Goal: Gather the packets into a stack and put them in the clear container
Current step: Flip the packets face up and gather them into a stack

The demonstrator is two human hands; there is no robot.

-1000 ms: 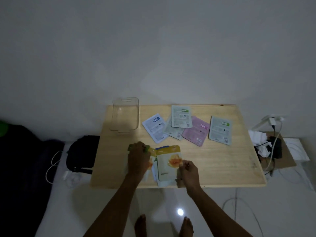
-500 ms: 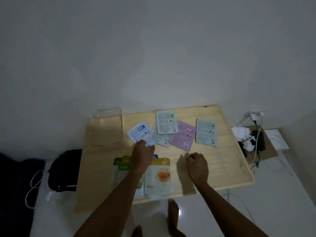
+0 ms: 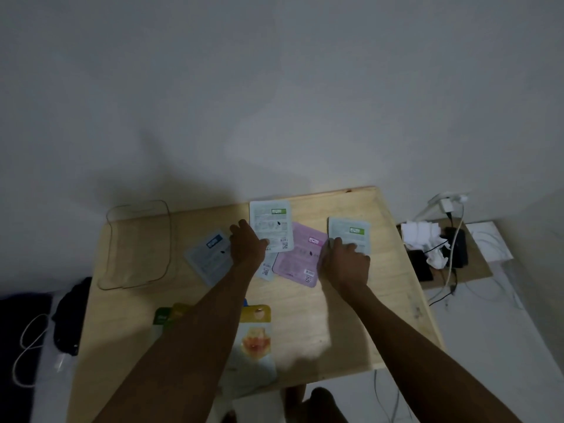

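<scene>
Several flat packets lie spread at the back of the wooden table [image 3: 351, 315]: a blue-label packet [image 3: 206, 259], a green-label packet [image 3: 271, 221], a pink packet [image 3: 300, 259] and a second green-label packet [image 3: 351, 232] at the right. My left hand [image 3: 247, 245] lies on the packets between the blue-label and green-label ones, fingers on the latter's lower corner. My right hand [image 3: 345, 264] pinches the lower left corner of the right green-label packet. A loose stack topped by a yellow packet [image 3: 254, 337] rests near the front edge, partly under my left forearm. The clear container [image 3: 137, 206] stands empty at the back left.
A wall rises right behind the table. To the right, a low board [image 3: 476, 270] holds crumpled tissues, chargers and cables. A dark bag [image 3: 71, 315] and a white cable lie on the floor at the left. My feet show below the table's front edge.
Both hands left the front stack and reached back to the spread packets: the left one onto the middle packets, the right one to the far right packet. The camera tilted down and closer.
</scene>
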